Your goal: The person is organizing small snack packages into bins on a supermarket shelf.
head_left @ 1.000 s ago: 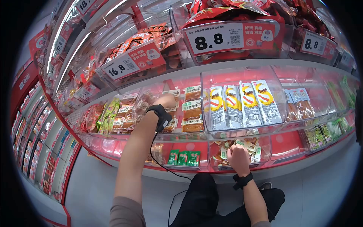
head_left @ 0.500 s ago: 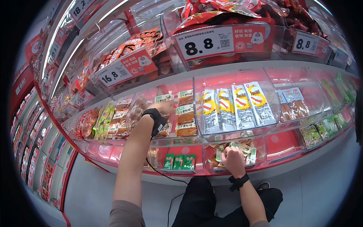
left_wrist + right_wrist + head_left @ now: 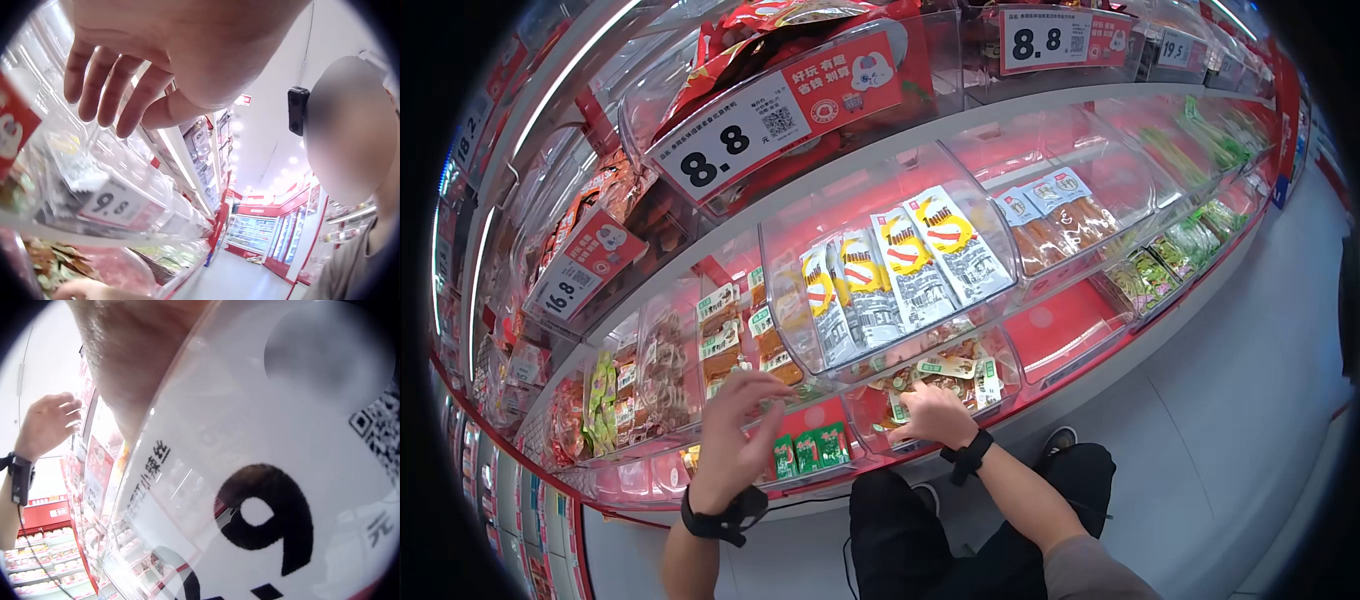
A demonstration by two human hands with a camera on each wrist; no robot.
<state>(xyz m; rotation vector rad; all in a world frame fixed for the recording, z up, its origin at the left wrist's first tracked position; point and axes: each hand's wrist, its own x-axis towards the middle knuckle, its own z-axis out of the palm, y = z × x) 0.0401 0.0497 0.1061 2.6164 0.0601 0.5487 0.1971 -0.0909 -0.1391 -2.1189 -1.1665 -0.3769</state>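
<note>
In the head view my left hand (image 3: 740, 435) is raised in front of the lower shelves, fingers spread and loosely bent, with nothing in it. The left wrist view shows its fingers (image 3: 112, 94) hanging apart in the air. Behind it lie brown snack packs (image 3: 768, 335) and small green packets (image 3: 808, 450). My right hand (image 3: 940, 415) is at the low bin of brown-and-white snack packets (image 3: 988, 380), its fingers bent over them. In the right wrist view the bin's price card (image 3: 350, 487) covers most of that hand; I cannot tell whether it holds a packet.
Tall white-and-yellow packs (image 3: 920, 270) stand in the clear bin above, with blue-topped packs (image 3: 1055, 215) to their right. Clear bin walls and a jutting 8.8 price card (image 3: 770, 120) front the shelves. A cable (image 3: 810, 503) trails from the left wrist.
My left hand has drawn back from the brown packs on the middle shelf, coming lower and nearer. The view has swung right; my right hand stays at the packet bin.
</note>
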